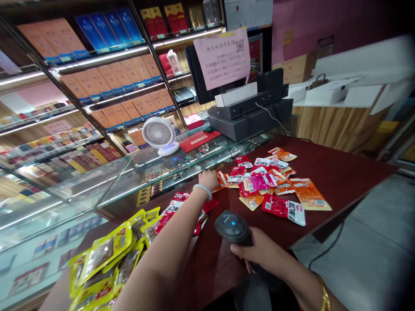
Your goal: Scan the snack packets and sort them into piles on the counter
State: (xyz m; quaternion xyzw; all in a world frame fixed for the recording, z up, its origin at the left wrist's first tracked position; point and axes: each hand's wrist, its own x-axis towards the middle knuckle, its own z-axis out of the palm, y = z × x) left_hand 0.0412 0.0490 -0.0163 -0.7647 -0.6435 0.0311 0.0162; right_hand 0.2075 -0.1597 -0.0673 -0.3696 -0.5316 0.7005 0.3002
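Scanner (231,226) is in the right hand (256,248), fingers wrapped round its grip, head up above the desk (343,164), blue light on top. Its reading face is out of sight. Left hand (209,179) is at the left edge of the mixed pile (260,182), arm stretched over the red packs (168,211); fingers mostly hidden, so cannot tell whether it grasps a pack or only touches. Mixed pile, red, orange and pink packs overlapping, lies beyond the scanner. Yellow packs (106,255) are heaped left of the left forearm, next to the red ones. Fan (159,132) stands on the glass case behind.

Step in hand, as judged: left hand at the packs, scanner held ready. Next move calls for a sure hold on one pack, with its printed code unobstructed and facing the scanner.
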